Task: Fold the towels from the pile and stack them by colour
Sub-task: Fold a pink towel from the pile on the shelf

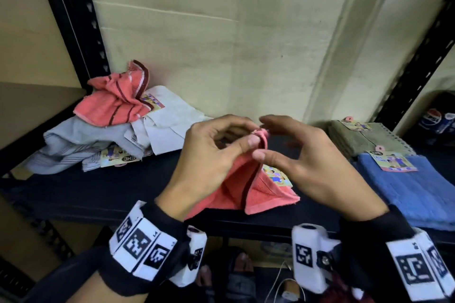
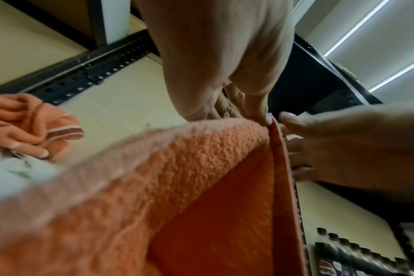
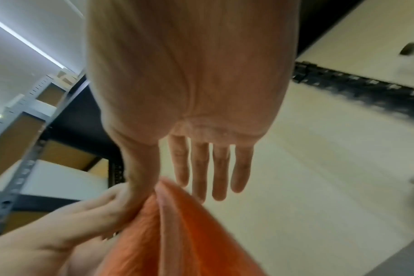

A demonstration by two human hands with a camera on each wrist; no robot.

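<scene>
The left hand (image 1: 209,155) pinches the top corner of a coral towel (image 1: 261,194) between thumb and fingertips, lifting it into a tent over the dark shelf (image 1: 98,192); a printed paper label (image 1: 277,176) is partly visible on the towel, its writing unreadable. The right hand (image 1: 307,165) is alongside, fingers straight and spread, its thumb tip at the towel's edge. Behind to the left lies the unfolded pile (image 1: 110,128), a tag there reading "ENE" upside down. On the right sit a folded olive towel (image 1: 369,140) and a folded blue towel (image 1: 406,187), both labelled. Pepsi bottles (image 1: 438,119) stand beyond.
</scene>
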